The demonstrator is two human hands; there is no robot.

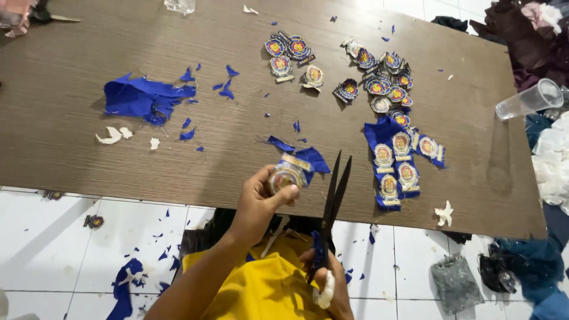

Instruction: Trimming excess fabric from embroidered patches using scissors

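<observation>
Here, a badge held up beside open scissors

Up close, the left hand (256, 198) is clamped on a round embroidered badge (285, 176), thumb across its lower edge and fingers behind it, with a flap of blue cloth (312, 159) trailing off the badge's right side. The badge sits above the near edge of the brown table (71, 118), just left of the scissors (333, 195). The right hand (326, 278), lower in the frame, is closed through the scissor handles; the dark blades point up and away and stand slightly apart at the tips, near the badge but not touching it.

To the right on the table lies an uncut strip of blue cloth with badges (396, 163), and beyond it a heap of cut-out badges (379, 80). A crumpled blue offcut (139, 98) lies well apart to the left, with small blue and white scraps scattered about. A clear plastic cup (529, 99) lies on its side at the table's right edge. Blue snippets dot the white tiled floor (59, 261).
</observation>
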